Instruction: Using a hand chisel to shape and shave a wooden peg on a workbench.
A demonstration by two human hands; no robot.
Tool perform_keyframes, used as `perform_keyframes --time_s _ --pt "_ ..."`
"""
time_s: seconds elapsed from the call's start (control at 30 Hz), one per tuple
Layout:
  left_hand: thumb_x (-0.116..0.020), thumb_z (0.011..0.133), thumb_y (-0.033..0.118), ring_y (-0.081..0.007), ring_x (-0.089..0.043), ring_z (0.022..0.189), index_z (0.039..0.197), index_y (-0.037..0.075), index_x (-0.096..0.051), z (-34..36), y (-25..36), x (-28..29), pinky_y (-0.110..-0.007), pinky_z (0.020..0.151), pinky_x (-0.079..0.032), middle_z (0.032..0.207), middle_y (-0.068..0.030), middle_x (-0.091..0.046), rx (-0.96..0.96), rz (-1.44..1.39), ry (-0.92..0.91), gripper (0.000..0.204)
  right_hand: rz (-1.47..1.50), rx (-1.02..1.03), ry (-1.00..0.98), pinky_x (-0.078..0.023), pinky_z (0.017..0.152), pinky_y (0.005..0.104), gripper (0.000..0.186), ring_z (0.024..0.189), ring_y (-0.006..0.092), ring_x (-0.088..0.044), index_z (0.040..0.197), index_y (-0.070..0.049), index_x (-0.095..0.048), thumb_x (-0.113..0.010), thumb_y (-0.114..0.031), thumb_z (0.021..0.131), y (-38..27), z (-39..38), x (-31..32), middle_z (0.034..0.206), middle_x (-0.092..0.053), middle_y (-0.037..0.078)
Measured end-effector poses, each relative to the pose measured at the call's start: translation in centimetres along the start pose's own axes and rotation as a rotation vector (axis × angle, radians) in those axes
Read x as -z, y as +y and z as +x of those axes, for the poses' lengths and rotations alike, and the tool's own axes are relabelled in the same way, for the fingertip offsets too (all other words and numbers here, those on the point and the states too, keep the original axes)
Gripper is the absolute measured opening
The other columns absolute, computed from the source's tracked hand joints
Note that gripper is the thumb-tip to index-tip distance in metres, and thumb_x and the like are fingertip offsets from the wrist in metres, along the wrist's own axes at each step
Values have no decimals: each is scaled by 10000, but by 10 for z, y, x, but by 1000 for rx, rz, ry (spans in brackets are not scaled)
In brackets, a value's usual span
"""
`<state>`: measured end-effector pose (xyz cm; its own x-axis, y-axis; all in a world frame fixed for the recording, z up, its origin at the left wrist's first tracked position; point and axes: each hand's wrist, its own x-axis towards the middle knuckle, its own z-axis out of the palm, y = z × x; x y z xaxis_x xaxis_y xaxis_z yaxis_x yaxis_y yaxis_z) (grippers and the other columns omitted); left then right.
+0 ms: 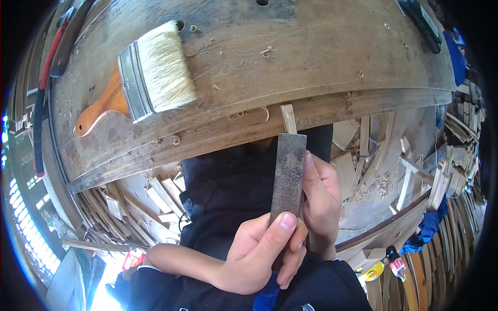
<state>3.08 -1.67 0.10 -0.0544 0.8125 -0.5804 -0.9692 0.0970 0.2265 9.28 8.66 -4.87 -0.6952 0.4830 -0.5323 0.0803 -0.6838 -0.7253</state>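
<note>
Left hand (259, 251) grips the file (288, 171); right hand (319, 194), half hidden, pinches its edge.

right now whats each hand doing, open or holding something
left hand: closed around the flat grey metal file, thumb on its face
right hand: fingers against the file's right edge, beside the thin pale wood strip; grip partly hidden

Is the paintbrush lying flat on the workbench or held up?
Lying flat: the paintbrush rests on the workbench, untouched by either hand; both grip the file.
</note>
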Motion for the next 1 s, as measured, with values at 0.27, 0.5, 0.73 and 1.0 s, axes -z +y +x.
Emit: perform_keyframes --time_s 0.27,0.5,0.73,1.0 --pt "-254 1002 279 -114 -410 404 815 24 -401 -4 2 0 -216 417 -378 494 -51 -448 16 -54 -23 349 -42 69 40 -235 445 159 286 505 -4 -316 854 -65 -553 -401 -272 978 2 0 -6 603 -424 -69" --pt "-251 1001 273 -113 -405 409 804 28 -394 -2 6 1 -216 412 -372 491 -48 -430 16 -96 -27 346 146 -37 20 -214 415 168 198 469 2 -287 956 -32 -530 -455 -216 959 -6 1 -7 609 -416 -62" --pt "-258 999 286 -113 -393 406 788 31 -387 -1 5 1 -215 407 -360 485 -44 -412 45 -168 -17 354 243 -84 -23 -183 396 179 210 457 2 -256 1037 -19 -512 -473 -206 949 -3 1 -1 607 -410 -61" --pt "-244 988 304 -145 -401 381 759 48 -377 -1 10 3 -247 419 -360 460 -61 -415 98 -213 -26 368 148 -36 -33 -337 613 157 326 677 10 -427 1078 7 -473 -571 -247 899 -9 -3 -7 777 -526 -19"
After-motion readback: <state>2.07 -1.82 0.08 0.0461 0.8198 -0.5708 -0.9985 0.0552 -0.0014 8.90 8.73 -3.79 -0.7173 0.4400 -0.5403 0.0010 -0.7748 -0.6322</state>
